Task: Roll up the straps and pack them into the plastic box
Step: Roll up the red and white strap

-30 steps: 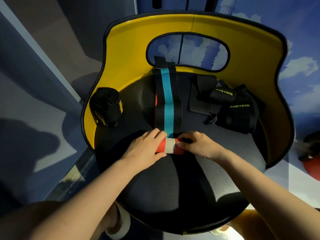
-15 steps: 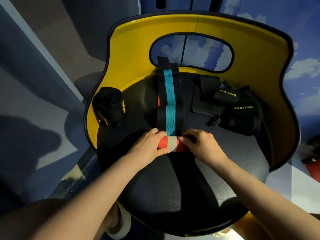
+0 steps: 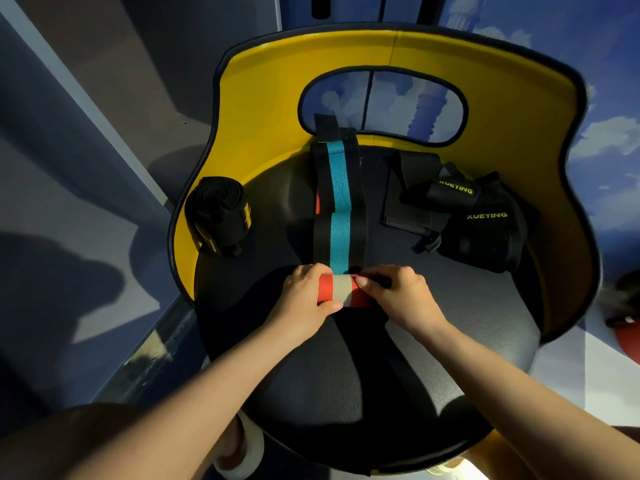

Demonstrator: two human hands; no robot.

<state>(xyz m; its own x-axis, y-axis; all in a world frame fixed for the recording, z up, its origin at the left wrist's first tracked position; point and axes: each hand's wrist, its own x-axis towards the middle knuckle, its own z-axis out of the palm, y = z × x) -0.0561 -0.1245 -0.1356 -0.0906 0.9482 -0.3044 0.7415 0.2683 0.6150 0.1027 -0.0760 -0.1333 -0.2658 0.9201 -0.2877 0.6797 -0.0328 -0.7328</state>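
A black strap with a teal middle stripe (image 3: 339, 216) lies flat up the middle of the black chair seat (image 3: 450, 323), its far end against the yellow backrest. Its near end is wound into a small roll (image 3: 341, 292) whose outer face is orange with a beige band. My left hand (image 3: 304, 299) grips the roll's left end, thumb underneath. On the roll's right end my right hand (image 3: 398, 296) pinches with fingertips. A finished black roll with yellow marks (image 3: 218, 213) stands at the seat's left edge. No plastic box is in view.
Black wraps marked XUEYING (image 3: 481, 220) lie heaped at the seat's back right beside a flat black piece (image 3: 412, 192). The yellow backrest (image 3: 270, 109) curves around the seat. A red object (image 3: 627, 341) sits on the floor at the far right.
The roll has advanced slightly up the strap toward the backrest, both hands moving with it. The flat stretch of strap is a little shorter.
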